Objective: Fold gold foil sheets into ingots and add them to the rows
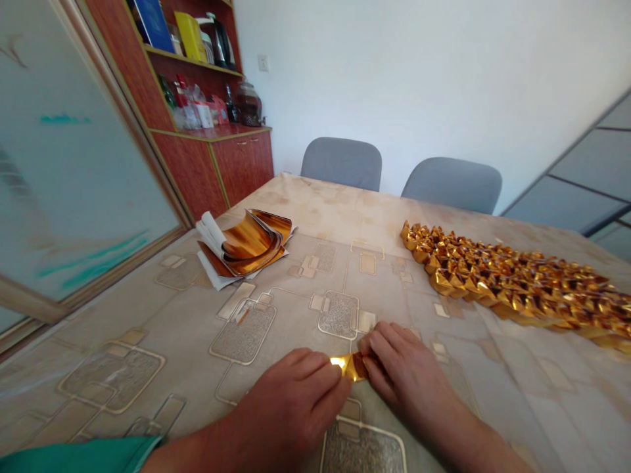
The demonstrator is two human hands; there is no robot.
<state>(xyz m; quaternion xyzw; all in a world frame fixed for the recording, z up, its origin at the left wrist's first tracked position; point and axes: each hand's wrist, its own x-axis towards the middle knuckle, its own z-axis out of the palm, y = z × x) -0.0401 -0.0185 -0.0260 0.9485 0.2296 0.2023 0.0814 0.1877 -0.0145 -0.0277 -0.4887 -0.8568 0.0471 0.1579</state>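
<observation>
Between my two hands, just above or on the patterned tablecloth, is a small piece of shiny gold foil paper [351, 366], partly folded. My left hand [300, 391] pinches its left end, fingers pressed together. At its right end, my right hand [401, 361] is closed on it with fingers curled. My fingers cover both ends of the paper. Farther off to the left lies a curled stack of gold foil sheets [254, 240] with white backing. Rows of folded gold foil pieces [513, 279] stand close together on the right side of the table.
The table [187, 328] has a beige patterned cover. Two grey chairs [341, 162] stand behind its far edge. A red-brown cabinet [241, 164] with bottles and a kettle [223, 43] is at the back left, beside a frosted glass door [83, 184].
</observation>
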